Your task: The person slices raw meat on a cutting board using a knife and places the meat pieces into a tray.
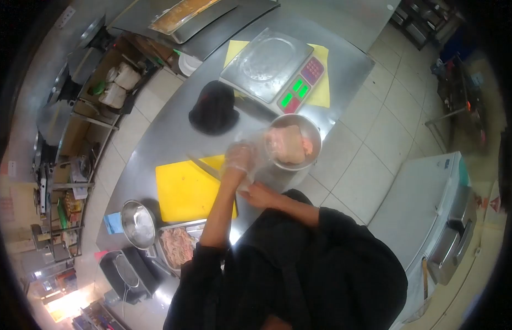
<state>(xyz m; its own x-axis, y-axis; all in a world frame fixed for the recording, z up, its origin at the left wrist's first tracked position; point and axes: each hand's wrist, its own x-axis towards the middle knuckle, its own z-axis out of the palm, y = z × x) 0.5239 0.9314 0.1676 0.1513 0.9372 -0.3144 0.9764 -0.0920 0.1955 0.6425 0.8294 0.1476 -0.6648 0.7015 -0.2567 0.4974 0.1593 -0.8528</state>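
Observation:
My left hand (239,158) is inside a clear plastic glove (257,155), and motion blur hides how its fingers are set. Close to that wrist, my right hand (258,195) is bare, its fingers closed on the glove's loose plastic edge. A yellow cutting board (184,192) lies under my left forearm. A knife (203,166) rests across its far edge, partly covered by my left hand and arm. Just beyond the hands to the right stands a metal bowl (316,140) with pale pink raw meat (289,144) in it.
A digital scale (272,69) on yellow sheets stands at the back, beside a black cap (213,108). At left are a metal bowl (138,224), a tray of sliced meat (179,246) and a dark bin (115,269) with a strainer (126,270). A white freezer (413,203) stands right.

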